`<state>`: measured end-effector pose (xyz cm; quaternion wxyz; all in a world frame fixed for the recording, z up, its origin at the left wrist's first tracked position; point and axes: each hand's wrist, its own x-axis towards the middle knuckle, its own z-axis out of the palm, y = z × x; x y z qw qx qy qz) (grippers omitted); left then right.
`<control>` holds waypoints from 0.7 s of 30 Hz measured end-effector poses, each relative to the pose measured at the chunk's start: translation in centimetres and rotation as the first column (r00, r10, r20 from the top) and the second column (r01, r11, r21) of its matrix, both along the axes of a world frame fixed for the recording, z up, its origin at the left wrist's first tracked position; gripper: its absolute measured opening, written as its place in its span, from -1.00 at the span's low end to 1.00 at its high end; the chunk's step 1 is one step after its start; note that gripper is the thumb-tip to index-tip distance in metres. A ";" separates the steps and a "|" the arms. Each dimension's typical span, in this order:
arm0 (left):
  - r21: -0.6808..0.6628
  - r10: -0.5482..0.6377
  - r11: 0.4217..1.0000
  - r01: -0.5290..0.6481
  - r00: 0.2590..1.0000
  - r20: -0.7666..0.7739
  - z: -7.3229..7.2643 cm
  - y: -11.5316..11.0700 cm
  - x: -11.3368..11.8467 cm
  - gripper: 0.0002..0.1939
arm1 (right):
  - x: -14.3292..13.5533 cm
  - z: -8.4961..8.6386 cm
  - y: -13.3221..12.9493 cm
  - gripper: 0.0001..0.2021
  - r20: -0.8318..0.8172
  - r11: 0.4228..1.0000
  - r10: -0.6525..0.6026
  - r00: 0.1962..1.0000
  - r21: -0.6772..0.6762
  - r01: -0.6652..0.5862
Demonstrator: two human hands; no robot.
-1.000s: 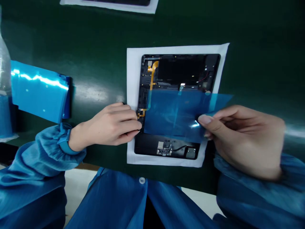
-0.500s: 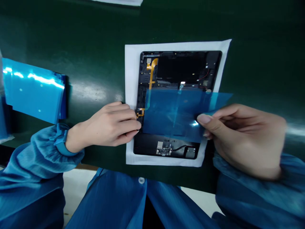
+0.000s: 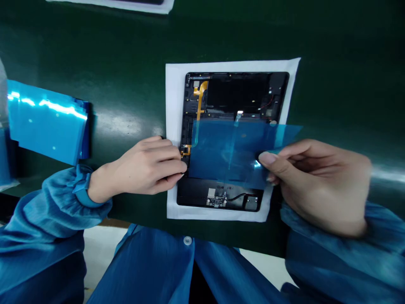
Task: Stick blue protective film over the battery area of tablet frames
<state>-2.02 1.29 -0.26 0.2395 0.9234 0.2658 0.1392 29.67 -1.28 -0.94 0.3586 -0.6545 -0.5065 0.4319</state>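
An opened black tablet (image 3: 236, 95) with an orange ribbon cable and a small circuit board lies on a white sheet (image 3: 174, 99). Across its middle and past its right edge stretches a translucent blue film (image 3: 218, 154). My right hand (image 3: 319, 181) pinches the film's right part between thumb and fingers. At the tablet's left edge rests my left hand (image 3: 147, 166), its fingers curled closed; what the fingertips hold, if anything, is hidden.
A stack of shiny blue films (image 3: 47, 126) lies on the dark green table (image 3: 126, 50) at the left. Another white sheet (image 3: 139, 6) with a dark object on it shows at the top edge.
My right hand has shifted slightly left, still pinching the film. The view has moved a little, showing more of the far sheet. My left hand keeps its place.
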 end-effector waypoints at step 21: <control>0.063 -0.007 0.998 0.005 0.999 0.034 0.0 -0.1 -0.1 -0.80 | -0.1 0.0 -0.1 -0.84 0.001 0.999 0.019 1.000 -0.030 -0.019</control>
